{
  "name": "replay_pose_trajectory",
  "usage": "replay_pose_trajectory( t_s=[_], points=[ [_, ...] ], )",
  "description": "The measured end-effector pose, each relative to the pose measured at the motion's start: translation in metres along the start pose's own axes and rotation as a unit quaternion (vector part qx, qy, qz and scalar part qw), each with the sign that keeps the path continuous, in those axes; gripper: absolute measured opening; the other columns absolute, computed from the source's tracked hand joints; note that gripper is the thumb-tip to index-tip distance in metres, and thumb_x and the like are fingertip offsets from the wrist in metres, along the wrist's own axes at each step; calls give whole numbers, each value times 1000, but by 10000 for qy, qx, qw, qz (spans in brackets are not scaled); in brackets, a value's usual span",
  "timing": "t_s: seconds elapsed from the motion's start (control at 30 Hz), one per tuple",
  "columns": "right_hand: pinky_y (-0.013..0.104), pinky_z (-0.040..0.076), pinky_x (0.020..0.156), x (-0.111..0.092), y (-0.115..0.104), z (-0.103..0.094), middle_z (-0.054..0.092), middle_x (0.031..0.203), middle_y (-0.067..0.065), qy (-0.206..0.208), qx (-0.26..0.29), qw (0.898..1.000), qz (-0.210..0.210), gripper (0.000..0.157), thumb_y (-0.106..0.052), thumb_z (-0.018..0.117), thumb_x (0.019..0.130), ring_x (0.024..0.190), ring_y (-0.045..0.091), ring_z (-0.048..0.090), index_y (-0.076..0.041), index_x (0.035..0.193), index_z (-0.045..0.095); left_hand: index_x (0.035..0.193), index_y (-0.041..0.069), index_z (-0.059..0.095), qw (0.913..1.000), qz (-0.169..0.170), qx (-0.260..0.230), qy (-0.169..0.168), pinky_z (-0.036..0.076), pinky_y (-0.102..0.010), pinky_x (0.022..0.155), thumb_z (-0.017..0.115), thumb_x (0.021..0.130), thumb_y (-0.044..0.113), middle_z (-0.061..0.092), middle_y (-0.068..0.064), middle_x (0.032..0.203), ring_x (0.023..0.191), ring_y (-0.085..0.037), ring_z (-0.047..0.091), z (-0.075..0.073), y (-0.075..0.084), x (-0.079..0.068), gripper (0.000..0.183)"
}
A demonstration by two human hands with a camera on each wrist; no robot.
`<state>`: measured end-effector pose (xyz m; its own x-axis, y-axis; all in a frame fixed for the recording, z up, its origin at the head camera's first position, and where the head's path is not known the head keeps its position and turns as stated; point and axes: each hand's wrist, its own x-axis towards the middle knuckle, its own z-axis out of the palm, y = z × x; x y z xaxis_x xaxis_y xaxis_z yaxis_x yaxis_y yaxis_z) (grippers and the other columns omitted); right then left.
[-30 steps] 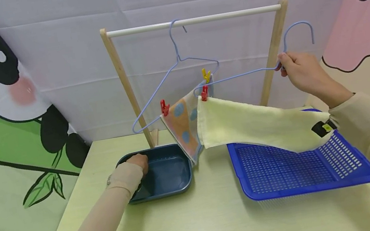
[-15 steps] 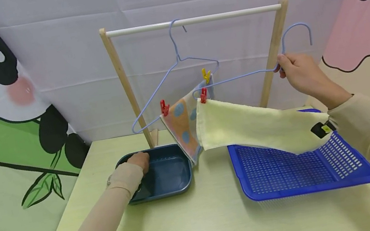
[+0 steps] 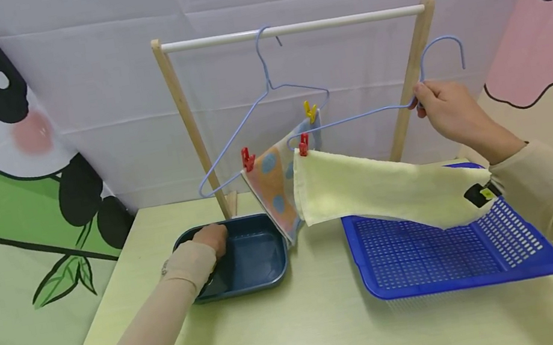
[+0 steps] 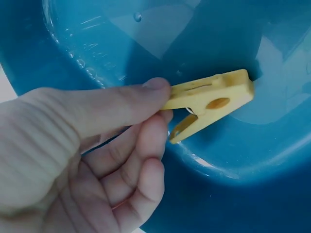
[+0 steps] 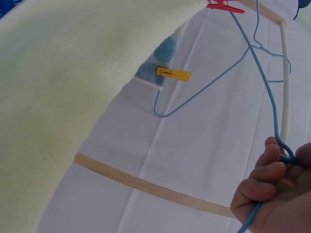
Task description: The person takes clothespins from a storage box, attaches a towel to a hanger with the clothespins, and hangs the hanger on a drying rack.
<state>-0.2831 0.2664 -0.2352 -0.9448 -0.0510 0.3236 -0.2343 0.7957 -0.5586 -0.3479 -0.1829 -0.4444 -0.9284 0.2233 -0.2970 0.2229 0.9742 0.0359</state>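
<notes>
My left hand (image 3: 212, 239) reaches into the dark teal basin (image 3: 258, 261). Its thumb and forefinger pinch one handle end of a yellow clothespin (image 4: 216, 97), seen in the left wrist view but hidden in the head view. My right hand (image 3: 450, 110) grips a blue wire hanger (image 3: 355, 118) at the neck, below its hook, and holds it up in front of the rack. From that hanger a pale yellow towel (image 3: 388, 184) hangs by a red clothespin (image 3: 303, 145) at its left corner. The towel's right end, with a black label, lies against the right sleeve.
Behind stands a wooden rack with a white rail (image 3: 339, 21). On it hangs another blue hanger (image 3: 245, 118) with a dotted cloth (image 3: 273, 185), clipped by red (image 3: 248, 159) and yellow (image 3: 311, 111) clothespins. A blue perforated basket (image 3: 428, 260) sits under the towel.
My left hand has shifted slightly right and up inside the basin. The right hand's hanger and towel have drifted slightly left and down.
</notes>
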Motion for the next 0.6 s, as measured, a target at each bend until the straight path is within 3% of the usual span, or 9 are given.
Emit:
replay_pose_trajectory(
  t_s=[0.33, 0.6],
  points=[
    [35, 30, 58, -2, -3, 1, 58, 91, 13, 6, -35, 10000, -32, 55, -44, 23, 102, 68, 26, 38, -3, 98, 60, 84, 4, 62, 9998, 71, 189, -5, 47, -40, 65, 57, 89, 1, 62, -12, 83, 73, -24, 58, -6, -2, -8, 8],
    [36, 31, 60, -4, -8, -2, 58, 93, 14, -55, -43, 10000, -38, 57, -45, 22, 101, 72, 26, 40, -3, 100, 60, 82, 4, 61, 9995, -35, 130, -300, 38, -34, 59, 55, 88, 3, 57, -8, 74, 65, -21, 47, -16, 0, -15, 8]
  ],
)
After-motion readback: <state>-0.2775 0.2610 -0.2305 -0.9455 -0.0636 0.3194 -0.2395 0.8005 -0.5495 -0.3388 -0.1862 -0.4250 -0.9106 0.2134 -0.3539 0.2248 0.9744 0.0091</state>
